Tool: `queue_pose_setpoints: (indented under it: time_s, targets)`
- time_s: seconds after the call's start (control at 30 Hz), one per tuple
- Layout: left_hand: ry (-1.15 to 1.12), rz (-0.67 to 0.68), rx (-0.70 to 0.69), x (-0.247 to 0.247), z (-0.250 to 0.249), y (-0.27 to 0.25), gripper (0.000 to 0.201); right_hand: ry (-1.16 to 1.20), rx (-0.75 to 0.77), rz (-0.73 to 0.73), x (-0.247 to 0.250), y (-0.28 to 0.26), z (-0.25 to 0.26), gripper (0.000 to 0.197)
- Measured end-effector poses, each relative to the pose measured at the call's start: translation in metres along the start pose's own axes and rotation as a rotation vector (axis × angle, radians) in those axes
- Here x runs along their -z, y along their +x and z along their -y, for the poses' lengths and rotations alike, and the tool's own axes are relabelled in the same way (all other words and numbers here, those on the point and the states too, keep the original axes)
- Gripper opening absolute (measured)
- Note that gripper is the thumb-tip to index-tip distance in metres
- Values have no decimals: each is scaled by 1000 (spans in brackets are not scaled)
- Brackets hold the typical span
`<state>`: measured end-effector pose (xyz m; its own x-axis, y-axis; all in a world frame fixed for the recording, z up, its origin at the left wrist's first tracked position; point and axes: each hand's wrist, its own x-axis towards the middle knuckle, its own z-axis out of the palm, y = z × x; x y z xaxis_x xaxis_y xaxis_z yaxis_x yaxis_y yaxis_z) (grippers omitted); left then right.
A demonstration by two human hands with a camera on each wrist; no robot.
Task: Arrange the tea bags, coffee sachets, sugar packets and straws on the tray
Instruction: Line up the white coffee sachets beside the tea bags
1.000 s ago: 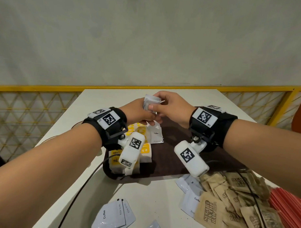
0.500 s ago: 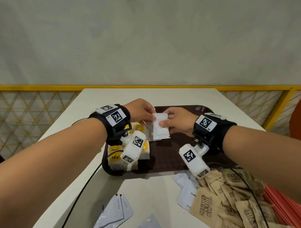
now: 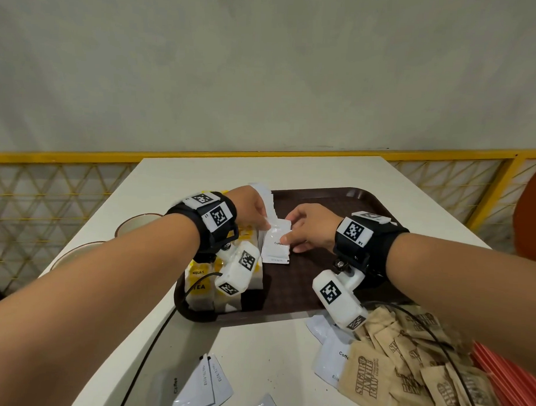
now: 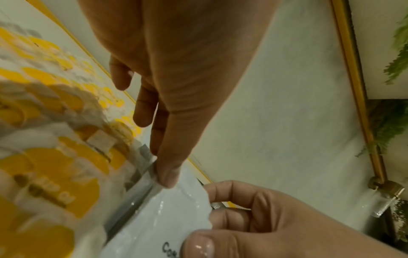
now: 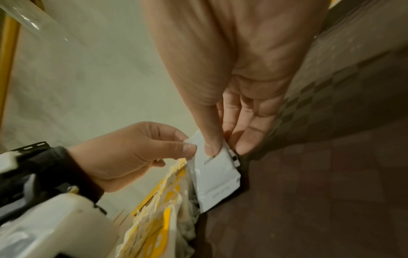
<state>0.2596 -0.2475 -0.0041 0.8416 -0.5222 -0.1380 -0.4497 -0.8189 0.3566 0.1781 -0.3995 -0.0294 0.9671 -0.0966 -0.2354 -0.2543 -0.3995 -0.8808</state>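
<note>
Where the left forearm and its wrist camera cross the frame, most of the tea bags (image 3: 201, 287) on the left of the tray (image 3: 327, 205) are covered; only yellow-and-white corners and the letters "TEA" show. Both wrist views are blurred, and the sachet print reads no further than "Coff". The left hand (image 3: 250, 209) pinches the upper left corner of a white coffee sachet (image 3: 276, 244) between thumb and forefinger. The right hand (image 3: 311, 227) holds the same sachet at its right edge, thumb on top and fingers beneath. This sachet lies over the tray floor just beside the tea bags, with more white sachets (image 3: 265, 199) standing behind it, partly hidden by the left hand. Off the tray, on the table (image 3: 255, 348), lie loose coffee sachets (image 3: 205, 383), a heap of brown sugar packets (image 3: 406, 374) crossed by a black cable (image 3: 438, 345), and red straws (image 3: 509, 381) cut off at the frame edge. Two cups (image 3: 132, 228) are half hidden behind the left arm.
</note>
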Motion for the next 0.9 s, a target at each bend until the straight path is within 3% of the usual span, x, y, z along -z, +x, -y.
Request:
queue_pose_setpoints:
  time_s: [0.2, 0.33, 0.47, 0.67, 0.9]
  targets:
    - [83, -40, -2, 2, 1, 1, 21, -36, -29, 10, 8, -2, 0, 20]
    - [70, -49, 8, 0, 0, 3, 18, -70, -51, 84, 6, -6, 2, 15]
    - [-9, -97, -1, 4, -2, 0, 11, -135, -40, 64, 0, -6, 2, 16]
    - [112, 14, -8, 1, -8, -7, 23, -131, -29, 37, -6, -8, 4, 18]
    - [182, 21, -13, -3, -16, -11, 23, -123, -54, 42, -5, -15, 5, 27]
